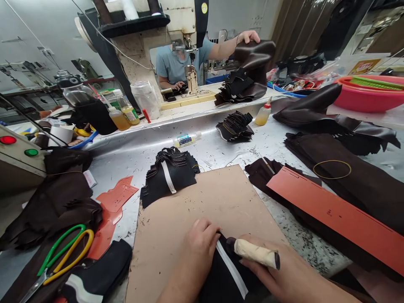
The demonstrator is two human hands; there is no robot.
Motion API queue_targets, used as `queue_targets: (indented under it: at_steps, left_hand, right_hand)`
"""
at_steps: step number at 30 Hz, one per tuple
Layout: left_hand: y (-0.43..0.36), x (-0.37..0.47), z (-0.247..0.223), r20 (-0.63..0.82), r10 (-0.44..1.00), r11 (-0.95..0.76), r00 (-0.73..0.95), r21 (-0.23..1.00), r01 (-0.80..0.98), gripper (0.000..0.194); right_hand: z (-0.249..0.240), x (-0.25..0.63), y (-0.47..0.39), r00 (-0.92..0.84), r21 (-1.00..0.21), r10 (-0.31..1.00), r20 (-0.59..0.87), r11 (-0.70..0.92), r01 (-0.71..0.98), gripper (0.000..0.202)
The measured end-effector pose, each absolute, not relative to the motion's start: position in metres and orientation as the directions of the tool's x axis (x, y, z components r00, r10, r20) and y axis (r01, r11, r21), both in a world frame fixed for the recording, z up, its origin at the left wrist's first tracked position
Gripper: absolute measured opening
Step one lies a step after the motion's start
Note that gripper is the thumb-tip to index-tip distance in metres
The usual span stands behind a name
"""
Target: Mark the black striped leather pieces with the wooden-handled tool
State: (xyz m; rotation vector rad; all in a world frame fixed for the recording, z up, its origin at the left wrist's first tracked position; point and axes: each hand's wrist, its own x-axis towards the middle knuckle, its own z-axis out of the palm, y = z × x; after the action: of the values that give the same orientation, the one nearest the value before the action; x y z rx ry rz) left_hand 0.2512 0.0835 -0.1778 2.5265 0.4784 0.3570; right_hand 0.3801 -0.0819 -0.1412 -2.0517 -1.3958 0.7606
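My left hand (202,246) has its fingers curled at the upper edge of a black piece of material (213,275) with a white strip (232,269) across it. This piece lies on the front part of a tan board (176,219). Held between thumb and fingers of my right hand (268,273) is a tool with a cream, tape-wrapped handle (255,253) and dark ends. It is tilted over the piece's right side, its working tip hidden. Farther back on the board sits a stack of black pieces (173,176), its top one bearing a white strip.
Scissors (65,256) with green and yellow handles lie left on dark material. An orange template (334,210) rests on brown pieces at right. Behind are a glue bottle (263,113), another black stack (235,126) and a sewing machine (176,25), with a person in blue beyond.
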Motion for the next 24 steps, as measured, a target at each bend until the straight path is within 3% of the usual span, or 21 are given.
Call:
queue_targets:
  at_steps: [9, 19, 21, 24]
  left_hand:
    - [0.0866, 0.2487, -0.1799, 0.349, 0.243, -0.899, 0.905, 0.432, 0.074, 0.017]
    - [0.0862, 0.2526, -0.1810, 0.379, 0.004, -0.986, 0.925, 0.155, -0.059, 0.036]
    - [0.0872, 0.2522, -0.1803, 0.394, 0.010, -0.985, 0.919, 0.160, -0.058, 0.035]
    - [0.0898, 0.2476, -0.1801, 0.416, 0.130, -0.951, 0.900, 0.311, -0.006, 0.024]
  right_hand:
    - [-0.1405, 0.3767, -0.0743, 0.365, -0.666, 0.914, -0.178, -0.385, 0.639, 0.022]
    - [-0.1354, 0.3758, -0.0721, 0.327, -0.627, 0.911, -0.250, -0.409, 0.662, 0.017]
    - [-0.1367, 0.3751, -0.0721, 0.327, -0.599, 0.899, -0.291, -0.437, 0.671, 0.017]
    - [-0.1370, 0.3749, -0.0721, 0.320, -0.571, 0.887, -0.334, -0.460, 0.679, 0.022]
